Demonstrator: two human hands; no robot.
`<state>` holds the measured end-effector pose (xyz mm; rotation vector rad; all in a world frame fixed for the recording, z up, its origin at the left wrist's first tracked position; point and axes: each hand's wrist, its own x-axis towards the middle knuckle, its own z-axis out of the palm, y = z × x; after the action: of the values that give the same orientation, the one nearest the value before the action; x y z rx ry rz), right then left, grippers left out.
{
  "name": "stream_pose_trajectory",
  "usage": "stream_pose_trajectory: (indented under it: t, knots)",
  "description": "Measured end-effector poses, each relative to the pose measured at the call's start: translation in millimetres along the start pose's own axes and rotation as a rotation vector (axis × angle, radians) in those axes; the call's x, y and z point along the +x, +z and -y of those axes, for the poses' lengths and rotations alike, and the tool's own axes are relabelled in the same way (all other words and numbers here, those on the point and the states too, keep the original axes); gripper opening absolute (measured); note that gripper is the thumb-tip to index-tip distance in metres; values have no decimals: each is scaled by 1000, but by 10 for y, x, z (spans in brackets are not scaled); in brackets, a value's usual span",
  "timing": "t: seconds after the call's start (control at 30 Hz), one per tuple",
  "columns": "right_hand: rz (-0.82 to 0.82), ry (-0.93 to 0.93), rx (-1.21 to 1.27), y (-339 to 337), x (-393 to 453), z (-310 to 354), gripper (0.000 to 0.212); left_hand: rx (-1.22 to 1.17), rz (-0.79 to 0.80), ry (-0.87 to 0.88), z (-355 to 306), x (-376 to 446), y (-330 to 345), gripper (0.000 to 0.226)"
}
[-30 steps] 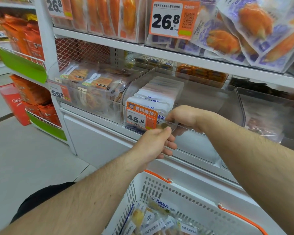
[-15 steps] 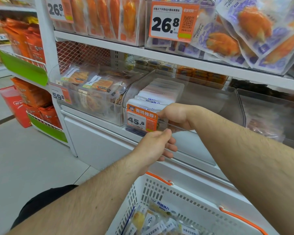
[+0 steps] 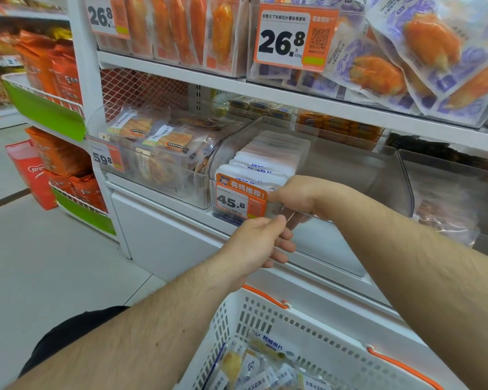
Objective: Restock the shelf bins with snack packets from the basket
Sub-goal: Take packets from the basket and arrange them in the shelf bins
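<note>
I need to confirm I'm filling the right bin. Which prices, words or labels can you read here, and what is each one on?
"45.8" and "有鸣推荐!": orange tag on the clear bin's front.
"59.8": tag on the bin to its left.
"26.8", "元", "500g": tag on the upper shelf, with a QR code.
"26.8": tag upper left.
"鳕鱼片", roughly: packet in the basket.
Other small print is too blurred.

The right hand's (image 3: 299, 194) fingers were hidden behind the clear bin's (image 3: 350, 175) front wall, and the basket (image 3: 265, 319) ran off the bottom edge.
</note>
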<state>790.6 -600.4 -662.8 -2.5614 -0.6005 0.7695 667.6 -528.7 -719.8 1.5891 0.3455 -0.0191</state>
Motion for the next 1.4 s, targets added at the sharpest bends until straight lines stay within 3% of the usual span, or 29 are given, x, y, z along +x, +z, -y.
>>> stream_pose_trajectory:
  t: [0.33, 0.47, 0.53, 0.63, 0.67, 0.73, 0.83, 0.93, 1.03, 1.13, 1.23, 1.3, 1.4]
  knots:
    - [39, 22, 164, 43, -1, 33, 32, 13, 7, -8, -9, -19, -1, 34]
    - [182, 102, 21, -44, -63, -45, 56, 26, 20, 13, -28, -26, 12, 32]
    - [16, 107, -20, -109, -39, -83, 61, 25, 18, 27, -37, -16, -12, 31]
    - [-550, 16, -2, -209, 59, -120, 37, 9, 3, 33, -49, 2, -53, 30]
    - [-644, -29, -21, -224, 106, -102, 33, 3, -1, 33, -55, 7, -61, 30]
    - [-633, -104, -98, -208, 238, -26, 47, -7, -4, 34, -74, 12, -65, 30]
    - [-444, -37, -190, -84, 468, 74, 70, -7, -2, 44, -101, 9, -44, 29]
    - [-305, 3, -34, 47, 636, 76, 70, 14, 3, 46, -108, 16, -37, 30]
    - [-297, -31, 199, 29, 698, 19, 70, 15, 10, 37, -100, 18, -44, 30]
    - [-396, 139, 736, -53, 815, -115, 74, -15, -10, 65, -128, 12, -56, 27]
    - [-164, 159, 1210, -11, 845, -132, 68, -163, -195, 157, -228, 42, -148, 24]
    - [-101, 143, 1298, 41, 781, -84, 76, -204, -362, 218, -292, 83, -268, 25]
    - [-113, 118, 1265, 78, 753, -92, 83, -249, -489, 232, -336, 115, -384, 26]
